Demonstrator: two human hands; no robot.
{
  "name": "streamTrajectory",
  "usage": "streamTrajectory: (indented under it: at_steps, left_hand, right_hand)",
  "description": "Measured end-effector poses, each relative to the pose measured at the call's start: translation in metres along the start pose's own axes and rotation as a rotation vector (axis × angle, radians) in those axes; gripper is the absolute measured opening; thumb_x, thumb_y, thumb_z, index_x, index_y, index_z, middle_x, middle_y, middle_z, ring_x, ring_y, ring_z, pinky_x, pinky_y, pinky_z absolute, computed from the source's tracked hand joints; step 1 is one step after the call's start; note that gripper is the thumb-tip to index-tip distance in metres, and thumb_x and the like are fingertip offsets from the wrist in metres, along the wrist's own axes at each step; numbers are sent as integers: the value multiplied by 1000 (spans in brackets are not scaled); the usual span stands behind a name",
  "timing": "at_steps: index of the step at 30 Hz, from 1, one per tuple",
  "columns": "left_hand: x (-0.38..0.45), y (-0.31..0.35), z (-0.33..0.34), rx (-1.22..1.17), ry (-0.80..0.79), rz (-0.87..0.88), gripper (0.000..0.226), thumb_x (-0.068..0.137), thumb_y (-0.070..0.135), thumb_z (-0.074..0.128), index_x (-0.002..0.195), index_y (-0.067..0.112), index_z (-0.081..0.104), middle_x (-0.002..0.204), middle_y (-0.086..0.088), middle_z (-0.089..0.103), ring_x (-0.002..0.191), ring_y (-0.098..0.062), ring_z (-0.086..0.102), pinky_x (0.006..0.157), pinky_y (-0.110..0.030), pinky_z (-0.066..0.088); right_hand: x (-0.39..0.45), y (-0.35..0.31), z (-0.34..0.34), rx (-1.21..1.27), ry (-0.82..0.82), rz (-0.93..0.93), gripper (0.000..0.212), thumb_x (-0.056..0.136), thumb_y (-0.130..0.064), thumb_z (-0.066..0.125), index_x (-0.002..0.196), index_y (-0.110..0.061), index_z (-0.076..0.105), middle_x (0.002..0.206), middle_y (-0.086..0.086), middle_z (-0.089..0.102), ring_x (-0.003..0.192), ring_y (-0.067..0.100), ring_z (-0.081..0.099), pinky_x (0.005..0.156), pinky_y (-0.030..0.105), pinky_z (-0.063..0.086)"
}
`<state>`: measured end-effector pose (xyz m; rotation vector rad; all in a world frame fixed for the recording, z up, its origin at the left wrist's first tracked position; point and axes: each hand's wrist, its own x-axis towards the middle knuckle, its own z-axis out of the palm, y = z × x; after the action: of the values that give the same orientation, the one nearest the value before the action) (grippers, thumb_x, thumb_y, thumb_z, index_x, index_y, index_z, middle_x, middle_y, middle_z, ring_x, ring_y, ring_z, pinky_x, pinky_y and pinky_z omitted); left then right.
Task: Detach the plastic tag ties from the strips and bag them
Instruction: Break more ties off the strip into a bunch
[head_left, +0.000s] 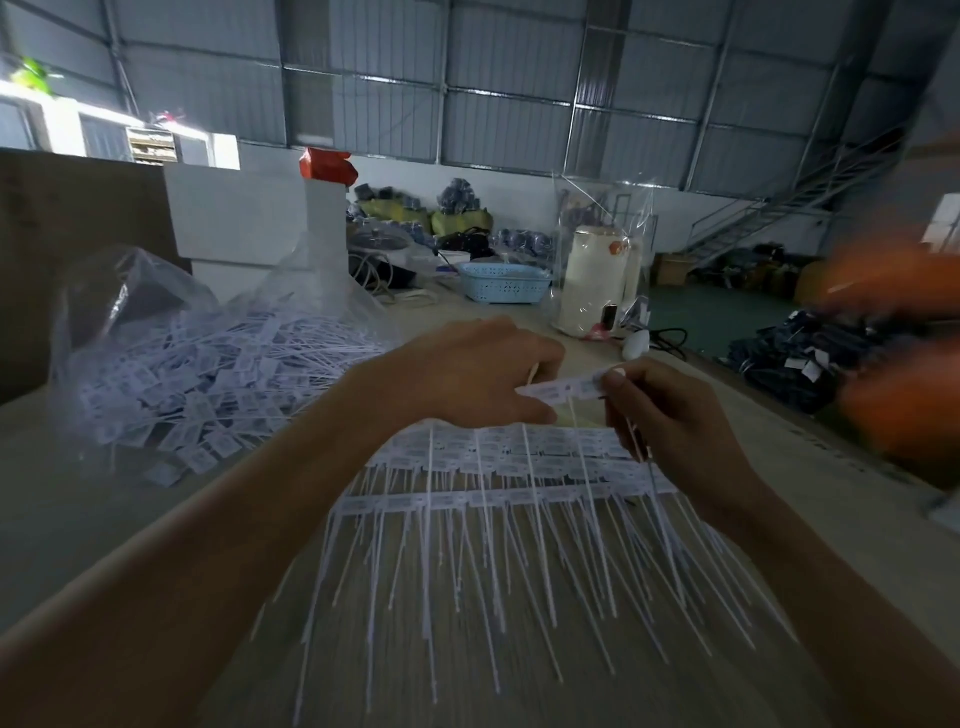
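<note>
Meanwhile left hand (467, 374), right hand (670, 410) pinch strip (566, 388); bag (208, 364) holds loose ties.

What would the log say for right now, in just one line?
step: pulling tie off strip | left hand: holds strip | right hand: pinches strip end | loose ties: bag on left | more strips: on table

My two bare forearms reached forward from the lower corners and met in the middle. My left hand (467, 371) was palm down, its fingers curled and pinching. My right hand (670, 410) was just beside it, with the thumb up and the fingers curled in a pinch too.
</note>
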<state>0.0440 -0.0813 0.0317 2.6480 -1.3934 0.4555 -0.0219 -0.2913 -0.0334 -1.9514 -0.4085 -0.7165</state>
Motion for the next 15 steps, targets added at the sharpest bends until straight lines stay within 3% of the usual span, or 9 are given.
streamTrajectory:
  at_steps: [3,6,10,15]
  left_hand:
    - [-2,-2,-4,11,44,21,24,87,54,66,94,32,59,73,13,55,62,-1,48,56,-27,35]
    - [-1,-2,-6,43,56,38,26,88,55,64,101,33,63,77,15,58,63,4,46,59,-27,38]
    - [0,-4,-5,20,51,41,26,89,52,65,108,36,68,96,16,68,69,2,49,67,-28,43]
    - [1,-3,-4,45,41,11,26,94,49,60,114,37,70,98,17,68,77,-3,53,70,-29,43]
  right_hand:
    - [1,0,1,-33,-1,-2,31,94,-40,54,82,-14,66,63,14,59,49,27,52,47,31,45]
    - [0,0,1,-48,-12,-11,35,90,-45,55,85,-12,66,64,13,59,50,23,54,48,25,45]
    - [1,2,0,-129,-39,-39,16,94,-35,58,90,-23,68,62,6,60,48,8,54,51,18,44]
    - [1,1,1,-207,-27,-112,11,96,-31,58,95,-28,68,63,-5,62,50,9,58,54,13,43]
